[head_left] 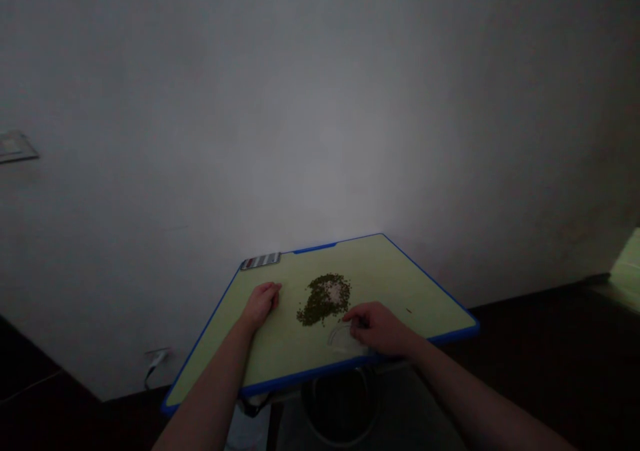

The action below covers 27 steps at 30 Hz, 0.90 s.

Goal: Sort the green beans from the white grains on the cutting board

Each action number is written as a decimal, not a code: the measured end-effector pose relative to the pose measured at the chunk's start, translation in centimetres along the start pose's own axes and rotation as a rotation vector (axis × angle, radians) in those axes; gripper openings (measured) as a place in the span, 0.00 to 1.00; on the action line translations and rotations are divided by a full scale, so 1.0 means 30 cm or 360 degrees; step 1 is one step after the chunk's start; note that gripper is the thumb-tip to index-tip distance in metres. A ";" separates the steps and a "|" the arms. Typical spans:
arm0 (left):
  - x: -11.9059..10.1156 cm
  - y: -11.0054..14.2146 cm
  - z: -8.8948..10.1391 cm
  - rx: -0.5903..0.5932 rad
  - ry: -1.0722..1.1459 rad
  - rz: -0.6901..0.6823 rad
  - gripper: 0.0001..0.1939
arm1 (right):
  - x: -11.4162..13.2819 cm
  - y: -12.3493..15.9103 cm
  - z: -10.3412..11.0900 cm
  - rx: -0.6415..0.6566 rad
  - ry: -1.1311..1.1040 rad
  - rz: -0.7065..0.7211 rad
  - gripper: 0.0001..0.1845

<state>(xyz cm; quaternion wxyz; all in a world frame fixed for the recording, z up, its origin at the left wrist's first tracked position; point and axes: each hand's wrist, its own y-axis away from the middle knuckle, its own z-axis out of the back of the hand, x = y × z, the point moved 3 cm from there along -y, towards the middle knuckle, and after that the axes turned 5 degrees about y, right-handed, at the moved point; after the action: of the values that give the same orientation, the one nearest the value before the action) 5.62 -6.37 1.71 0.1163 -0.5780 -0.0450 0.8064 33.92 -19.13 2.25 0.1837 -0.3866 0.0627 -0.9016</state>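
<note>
A pile of small green bean-like grains (316, 304) lies spread on the pale yellow-green board (290, 357), with a whitish patch (336, 293) among them at its right side. My left hand (263, 303) rests on the board left of the pile, its fingers curled and nothing seen in them. My right hand (381, 328) is at the pile's lower right edge. Its index finger stretches toward a few loose grains, while the other fingers are bent. A clear curved plastic piece (342, 337), like a protractor, lies partly beneath the right hand.
A striped flat object (261, 261) sits at the board's far left corner. One small dark sliver (409, 311) lies toward the right. Below the blue front edge (305, 377) stands a dark round pot (341, 407). A pale wall (320, 117) rises behind the board.
</note>
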 end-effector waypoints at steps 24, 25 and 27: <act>-0.017 0.016 0.001 -0.0009 -0.0027 -0.0004 0.21 | -0.144 -0.059 0.100 -0.0443 0.0294 -0.0096 0.17; -0.016 0.016 0.002 -0.0003 -0.0030 -0.0001 0.21 | -0.144 -0.060 0.099 -0.0445 0.0287 -0.0096 0.17; -0.014 0.017 0.002 0.0012 -0.0024 0.0008 0.21 | -0.147 -0.062 0.097 -0.0466 0.0277 -0.0112 0.17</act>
<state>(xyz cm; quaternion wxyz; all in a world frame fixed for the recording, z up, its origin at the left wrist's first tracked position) 5.63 -6.96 2.00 0.1160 -0.5717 -0.0413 0.8112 38.28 -15.66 1.78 0.0878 -0.3318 0.1954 -0.9187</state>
